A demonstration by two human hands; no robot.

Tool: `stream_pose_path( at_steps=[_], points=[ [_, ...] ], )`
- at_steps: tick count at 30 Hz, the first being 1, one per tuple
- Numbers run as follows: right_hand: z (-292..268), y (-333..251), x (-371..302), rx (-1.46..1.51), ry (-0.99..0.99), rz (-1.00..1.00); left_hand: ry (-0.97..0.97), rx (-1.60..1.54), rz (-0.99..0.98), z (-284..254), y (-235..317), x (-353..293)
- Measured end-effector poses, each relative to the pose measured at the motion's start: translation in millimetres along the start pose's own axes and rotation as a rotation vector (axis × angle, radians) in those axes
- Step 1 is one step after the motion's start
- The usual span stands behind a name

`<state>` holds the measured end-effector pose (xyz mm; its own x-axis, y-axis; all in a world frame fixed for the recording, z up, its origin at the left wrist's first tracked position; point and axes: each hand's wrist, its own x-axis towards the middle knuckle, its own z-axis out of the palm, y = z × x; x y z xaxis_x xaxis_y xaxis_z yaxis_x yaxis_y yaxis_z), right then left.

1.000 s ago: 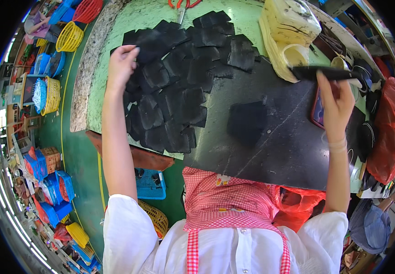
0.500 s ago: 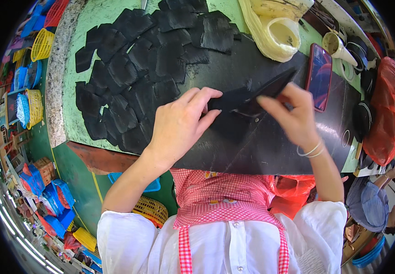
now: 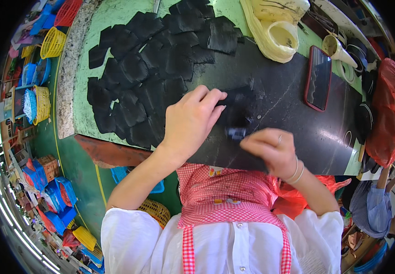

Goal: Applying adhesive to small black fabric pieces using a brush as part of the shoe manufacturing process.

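My left hand [image 3: 193,119] is closed, thumb and fingertips bent over the left edge of a thin black leather-like piece [image 3: 239,102] that lies on a black board [image 3: 312,141]. To its lower right my right hand [image 3: 273,148] is curled and smeared by motion, a ring on one finger. It grips a flat dark blade-like tool, whose shiny end [image 3: 237,133] shows at the near edge of the black piece. Most of the tool is hidden or blurred. Left of my hands, several similar black pieces [image 3: 136,66] lie overlapped in a wide heap.
A phone [image 3: 318,77] lies on the board's right part. At the back stands a pale yellow wrapped container [image 3: 282,39], beside a cone-shaped spool [image 3: 337,48]. A red plastic bag [image 3: 387,114] hangs at the right edge. Beyond the table's left edge [image 3: 67,91] are several baskets [image 3: 53,42].
My right hand has moved down and toward me with the dark tool. My left hand stays at the black piece. The view has shifted slightly.
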<state>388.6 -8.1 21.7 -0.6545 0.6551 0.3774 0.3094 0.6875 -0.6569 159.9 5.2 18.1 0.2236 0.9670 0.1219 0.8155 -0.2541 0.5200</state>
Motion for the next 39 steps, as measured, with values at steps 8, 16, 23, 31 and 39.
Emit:
stream_pose_path(
  at_steps=[8, 16, 23, 31, 39],
  points=[
    [-26.8, 8.2, 0.2, 0.275, 0.372, 0.469, 0.194, -0.129, -0.097, -33.6, -37.2, 49.6],
    [-26.3, 25.7, 41.1, -0.067, 0.171, 0.090, -0.128, -0.090, -0.077, -21.8, -11.2, 19.2],
    [-13.6, 9.8, 14.6, -0.088, -0.158, -0.098, -0.118, 0.012, -0.031, -7.6, -7.8, 12.9],
    [-11.9, -3.1, 0.1, -0.022, -0.169, -0.008, 0.013, 0.097, 0.019, 0.7, -2.8, 3.5],
    [-60.2, 8.1, 4.7, 0.181, 0.226, 0.412, 0.024, -0.234, -0.212, -53.1, -20.9, -62.5]
  ],
)
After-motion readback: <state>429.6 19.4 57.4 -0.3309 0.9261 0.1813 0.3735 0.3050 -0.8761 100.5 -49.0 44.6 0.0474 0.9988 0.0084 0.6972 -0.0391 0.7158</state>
